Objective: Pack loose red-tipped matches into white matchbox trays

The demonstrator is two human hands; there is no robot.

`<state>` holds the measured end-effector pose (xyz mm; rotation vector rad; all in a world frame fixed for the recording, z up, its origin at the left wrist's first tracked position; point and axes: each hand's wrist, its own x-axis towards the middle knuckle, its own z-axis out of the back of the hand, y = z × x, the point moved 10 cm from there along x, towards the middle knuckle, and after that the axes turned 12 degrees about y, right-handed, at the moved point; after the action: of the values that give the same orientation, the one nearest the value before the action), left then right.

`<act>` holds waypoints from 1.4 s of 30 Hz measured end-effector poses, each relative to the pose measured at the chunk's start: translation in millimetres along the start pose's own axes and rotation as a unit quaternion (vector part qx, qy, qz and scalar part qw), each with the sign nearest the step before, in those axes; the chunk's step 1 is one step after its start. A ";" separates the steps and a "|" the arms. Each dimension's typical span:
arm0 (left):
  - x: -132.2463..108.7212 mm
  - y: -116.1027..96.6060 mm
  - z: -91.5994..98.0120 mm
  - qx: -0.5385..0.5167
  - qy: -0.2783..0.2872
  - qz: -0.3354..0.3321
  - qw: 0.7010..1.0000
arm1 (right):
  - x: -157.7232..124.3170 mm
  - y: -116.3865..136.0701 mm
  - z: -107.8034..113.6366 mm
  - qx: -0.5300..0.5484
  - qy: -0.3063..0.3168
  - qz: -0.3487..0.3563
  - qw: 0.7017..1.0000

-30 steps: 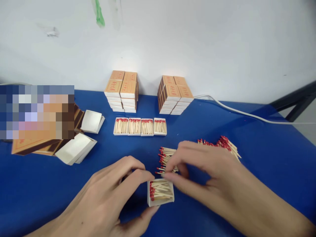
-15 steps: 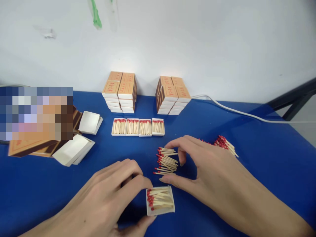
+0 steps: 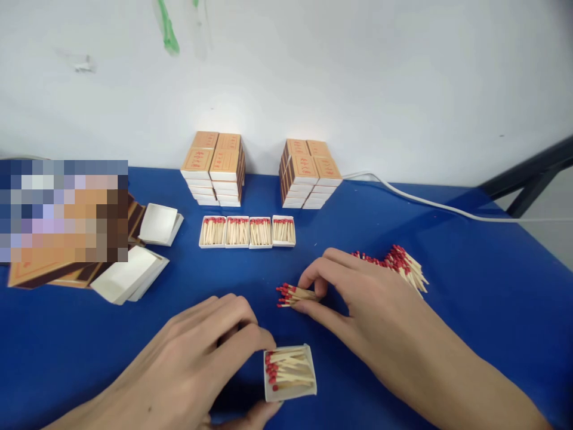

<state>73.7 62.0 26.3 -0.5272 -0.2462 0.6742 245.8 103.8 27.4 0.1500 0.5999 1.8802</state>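
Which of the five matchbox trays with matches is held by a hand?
The matchbox tray nearest the camera, gripped by the left hand; the other four trays stand side by side farther back.

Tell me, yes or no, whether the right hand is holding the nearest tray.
No, the right hand pinches some matches, while the left hand holds that tray.

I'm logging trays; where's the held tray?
In the head view, the tray is at bottom centre, gripped by the left hand, nearer the camera than the matches in the right hand.
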 end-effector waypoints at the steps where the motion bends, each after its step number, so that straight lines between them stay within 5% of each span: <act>1: 0.6 0.3 1.3 -0.001 -0.003 0.001 1.000 | -0.3 1.8 -1.7 -0.002 0.006 0.014 1.000; 8: 8.7 -0.7 9.0 -0.008 -0.019 0.003 1.000 | -3.2 16.7 -7.0 -0.104 0.023 0.094 0.990; 26: 7.1 7.7 12.8 0.026 -0.051 0.024 0.998 | -3.9 8.3 0.1 -0.218 -0.032 0.072 0.973; 36: 7.8 9.8 13.6 0.027 -0.052 0.022 0.998 | -20.1 10.7 -23.9 -0.362 0.029 0.098 0.927; 42: 10.7 7.5 15.0 0.016 -0.044 0.011 0.999 | -20.8 20.5 -8.9 -0.271 0.002 0.100 0.957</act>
<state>72.1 79.6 35.4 -0.4706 -0.3127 0.7227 233.3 76.5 33.1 -0.1594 0.0542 2.1730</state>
